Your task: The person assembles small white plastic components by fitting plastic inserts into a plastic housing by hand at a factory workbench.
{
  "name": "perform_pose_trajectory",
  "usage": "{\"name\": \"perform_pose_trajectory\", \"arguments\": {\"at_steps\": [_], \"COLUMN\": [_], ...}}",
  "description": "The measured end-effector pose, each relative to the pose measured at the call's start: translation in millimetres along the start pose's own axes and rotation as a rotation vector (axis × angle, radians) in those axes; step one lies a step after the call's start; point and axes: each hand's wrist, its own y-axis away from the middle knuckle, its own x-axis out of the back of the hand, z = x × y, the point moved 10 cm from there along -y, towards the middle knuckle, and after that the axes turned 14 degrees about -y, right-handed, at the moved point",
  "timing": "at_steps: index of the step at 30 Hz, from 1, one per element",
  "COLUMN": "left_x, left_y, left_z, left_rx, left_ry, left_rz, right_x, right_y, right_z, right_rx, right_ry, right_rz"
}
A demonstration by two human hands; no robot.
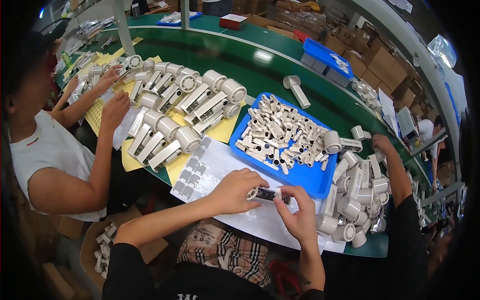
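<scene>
Between my hands, low over the white sheet, is a handheld fan [264, 193] lying sideways, its handle showing a dark inside. My left hand [235, 192] grips its left end, where a round white rim shows. At its other end my right hand [298, 212] pinches it with thumb and fingers, beside a small white piece [278, 192]. Just beyond my hands stands a blue tray [300, 182] heaped with small white-and-black plastic parts [280, 130]. Grey die-cut stickers [192, 172] lie on the white sheet [240, 212] past my left forearm.
Rows of white fans [210, 107] cover yellow sheets at left, where a co-worker [60, 145] handles pieces. More fans [355, 195] are piled at right near another person's hand [384, 145]. One fan [297, 91] lies behind the tray. A carton [100, 235] of parts stands below left.
</scene>
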Motion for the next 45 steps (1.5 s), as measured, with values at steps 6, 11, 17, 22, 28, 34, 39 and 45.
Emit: {"name": "perform_pose_trajectory", "arguments": {"at_steps": [6,11,17,22,28,34,39,45], "left_x": [5.3,2.4,3.8,3.6,0.1,0.5,-4.3,-9.9], "left_y": [1.6,3.7,4.7,5.7,-2.0,-6.5,-14.2,5.7], "left_z": [-1.6,-3.9,-9.5,-12.1,-11.5,-14.4,-11.0,7.4], "left_rx": [-0.014,-0.033,-0.016,-0.024,-0.086,-0.092,-0.140,-0.197], "left_ry": [0.015,0.031,0.035,0.042,0.092,0.103,0.062,-0.053], "left_rz": [0.072,0.071,0.060,0.064,0.100,0.075,0.032,0.074], "right_x": [-21.0,-16.9,-24.9,-31.1,-24.5,-24.9,-27.0,-21.7], "right_y": [-6.3,-3.8,-7.0,-10.9,-11.7,-14.5,-11.1,3.1], "right_z": [-1.0,2.8,4.0,-1.3,12.3,19.4,11.0,27.3], "right_rx": [0.028,-0.059,0.077,0.198,0.093,0.155,0.235,0.207], "right_ry": [-0.040,-0.165,0.352,0.349,0.269,0.253,0.425,0.315], "right_rz": [-0.181,-0.131,-0.234,-0.205,-0.203,-0.156,-0.124,-0.160]}}
